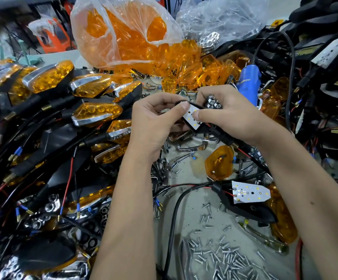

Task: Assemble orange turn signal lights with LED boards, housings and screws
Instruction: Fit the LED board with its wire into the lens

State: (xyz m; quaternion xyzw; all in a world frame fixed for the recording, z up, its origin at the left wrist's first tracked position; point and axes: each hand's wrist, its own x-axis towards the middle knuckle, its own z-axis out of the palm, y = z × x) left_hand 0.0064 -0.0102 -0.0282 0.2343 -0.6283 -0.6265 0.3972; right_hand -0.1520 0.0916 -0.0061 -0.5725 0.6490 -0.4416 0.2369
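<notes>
Both hands work mid-frame above the bench. The left hand and right hand hold one black housing between them, with a white LED board lying in its open face. The left thumb presses on the board's upper end, left fingers curled around the housing's far tip. The right thumb presses the board's middle; the right hand also grips a chrome honeycomb reflector tucked under its curled fingers, just beside the board and above it.

Key relation: the board's long axis runs diagonal, upper-left to lower-right, stem end toward the right wrist. The reflector sits on the board's upper-right side, so the right hand is nearer for laying it on. My guess: the board is being seated and the reflector goes on next; it needs turning to match that diagonal.

Board look: white, flat, tapered, small yellow LED dots and a dark hole near the centre. Partly hidden by both thumbs, so whether it is fully seated I cannot tell.

Nearby: a second LED board on another housing lies lower right, a loose orange lens between it and the hands, screws scattered in a heap at bottom, finished turn signals piled left, a bag of orange lenses behind, and a blue electric screwdriver beyond the right hand.
</notes>
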